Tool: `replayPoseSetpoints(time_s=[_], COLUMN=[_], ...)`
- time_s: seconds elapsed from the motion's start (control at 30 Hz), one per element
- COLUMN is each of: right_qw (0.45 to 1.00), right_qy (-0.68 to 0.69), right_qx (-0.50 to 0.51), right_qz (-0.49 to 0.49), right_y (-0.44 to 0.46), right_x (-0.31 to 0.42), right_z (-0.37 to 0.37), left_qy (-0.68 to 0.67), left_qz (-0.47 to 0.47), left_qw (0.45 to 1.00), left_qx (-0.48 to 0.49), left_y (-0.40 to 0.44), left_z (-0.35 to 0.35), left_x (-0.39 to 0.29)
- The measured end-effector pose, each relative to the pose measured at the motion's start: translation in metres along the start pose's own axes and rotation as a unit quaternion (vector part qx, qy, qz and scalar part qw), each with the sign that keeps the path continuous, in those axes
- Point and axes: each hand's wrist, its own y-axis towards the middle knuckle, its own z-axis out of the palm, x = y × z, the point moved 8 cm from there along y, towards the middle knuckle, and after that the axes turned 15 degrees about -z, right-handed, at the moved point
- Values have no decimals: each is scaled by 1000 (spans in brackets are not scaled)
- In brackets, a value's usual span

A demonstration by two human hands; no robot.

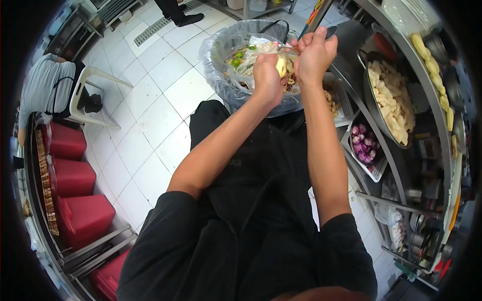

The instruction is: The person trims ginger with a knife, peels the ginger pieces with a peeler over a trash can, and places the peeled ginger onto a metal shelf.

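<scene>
My left hand (267, 80) is closed around a pale yellow, peeled piece of ginger (281, 65). Close beside it, my right hand (315, 57) forms a fist with its thumb up. A thin dark edge shows near its fingertips, but what it grips is mostly hidden. Both hands are above a large bin (213, 55) lined with clear plastic. Scraps, plastic film and some green pieces (236, 62) lie inside the bin.
On the right-hand shelves are a big bowl of pale peeled pieces (389, 98), purple onions (364, 143) in a basket, and long pale yellow pieces (433, 70). Red bins (80, 215) line the left, near a white chair (83, 95) and a person (47, 85).
</scene>
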Motion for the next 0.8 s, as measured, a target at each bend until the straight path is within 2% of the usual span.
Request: replayPoseSetpoints(time_s=[0.1,0.17,0.23,0.33,0.43,0.8], right_qw=[993,985,976,998,991,989], right_qy=[-107,-156,-194,-31,67,90], right_qx=[-43,-2,37,24,46,34], right_qz=[-15,-68,-91,51,110,115], right_y=[30,46,52,30,1,-13], right_x=[-47,-54,-52,-39,-17,1], right_z=[-30,-34,-23,-1,15,18], left_qy=[12,-2,-27,-53,-39,-97], left_qz=[-17,-24,-44,-68,-56,-41], left_qw=[1000,999,999,996,998,993], left_qx=[5,32,6,-3,16,51], left_y=[-13,1,7,9,5,3], left_z=[1,-11,-22,-27,-17,12], left_x=[7,2,-1,-10,-20,-17])
